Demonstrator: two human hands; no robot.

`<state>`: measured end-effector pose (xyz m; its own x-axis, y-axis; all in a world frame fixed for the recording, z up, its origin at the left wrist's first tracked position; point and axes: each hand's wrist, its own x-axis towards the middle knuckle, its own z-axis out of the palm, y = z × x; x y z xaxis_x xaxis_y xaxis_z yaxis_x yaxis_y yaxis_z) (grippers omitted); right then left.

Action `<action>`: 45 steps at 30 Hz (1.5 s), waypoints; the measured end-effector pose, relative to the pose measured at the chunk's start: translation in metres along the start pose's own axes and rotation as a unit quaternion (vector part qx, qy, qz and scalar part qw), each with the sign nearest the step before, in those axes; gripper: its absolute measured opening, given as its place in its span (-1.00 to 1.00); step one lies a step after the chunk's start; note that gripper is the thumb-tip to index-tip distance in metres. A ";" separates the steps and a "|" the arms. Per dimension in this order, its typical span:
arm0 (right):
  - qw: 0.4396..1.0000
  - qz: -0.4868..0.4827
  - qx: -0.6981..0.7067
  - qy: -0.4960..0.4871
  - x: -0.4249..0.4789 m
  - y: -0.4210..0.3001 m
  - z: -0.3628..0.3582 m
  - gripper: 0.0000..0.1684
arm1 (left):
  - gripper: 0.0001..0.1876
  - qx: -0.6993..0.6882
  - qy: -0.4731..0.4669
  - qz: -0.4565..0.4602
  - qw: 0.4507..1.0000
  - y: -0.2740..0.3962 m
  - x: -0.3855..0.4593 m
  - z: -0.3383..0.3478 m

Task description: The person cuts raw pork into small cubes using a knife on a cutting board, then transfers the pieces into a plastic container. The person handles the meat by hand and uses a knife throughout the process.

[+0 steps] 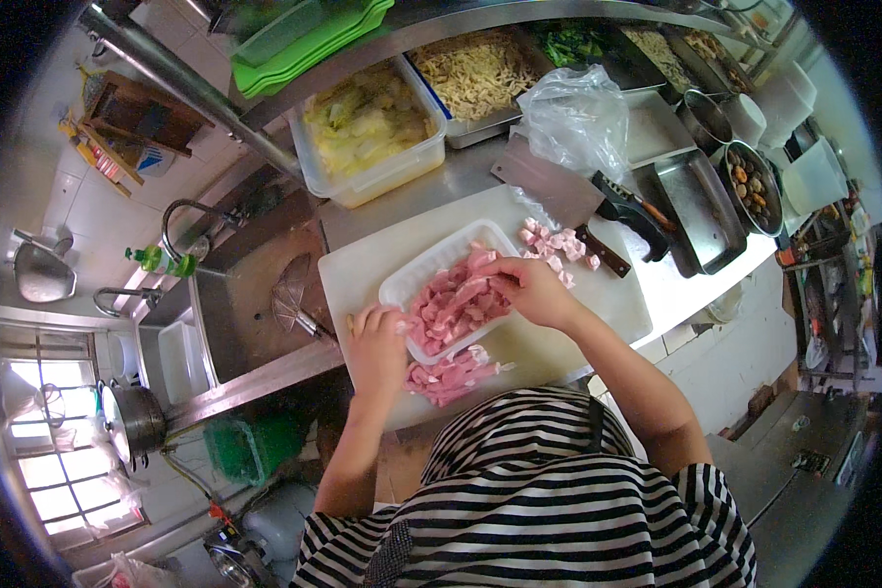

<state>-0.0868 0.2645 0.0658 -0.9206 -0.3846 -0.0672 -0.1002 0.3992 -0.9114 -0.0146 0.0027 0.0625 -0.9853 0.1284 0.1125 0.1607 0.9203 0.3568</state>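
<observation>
A white plastic tray point(392, 292) of cut raw pink meat point(452, 301) rests on a white cutting board point(371, 257). At the tray's upper right end, my right hand point(536, 292) pinches a strip of the meat between thumb and fingers. My left hand point(377, 345) is at the tray's left end with its fingers bent over the rim; whether they grip the tray or some meat is hidden. Raw meat strips point(452, 376) lie on the board in front of the tray. Pale diced pieces point(556, 245) are heaped beyond my right hand.
A cleaver point(547, 180) lies across the board's far edge beside a black-handled tool point(636, 220). Behind are a tub of yellowish vegetables point(367, 132), a plastic bag point(577, 117) and a metal tray point(698, 209). A sink point(253, 309) holding a wire strainer point(292, 298) is at left.
</observation>
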 end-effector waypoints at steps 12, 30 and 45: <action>0.988 -0.143 0.051 -0.041 0.014 -0.074 0.009 -0.71 | -0.66 -0.413 -0.077 -0.060 0.905 0.022 0.029 -0.018; 0.992 -0.059 -0.089 -0.072 0.003 -0.010 -0.005 -0.75 | -0.70 -0.071 -0.033 0.077 0.994 0.014 0.018 -0.017; 0.936 0.030 -0.351 0.001 -0.008 -0.022 0.014 -0.72 | -0.67 0.027 -0.030 -0.003 0.999 0.030 0.057 0.028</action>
<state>-0.0713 0.2469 0.0806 -0.9331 -0.3432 -0.1078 -0.2716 0.8686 -0.4144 -0.0680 0.0484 0.0533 -0.9881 0.1438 0.0540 0.1535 0.9392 0.3072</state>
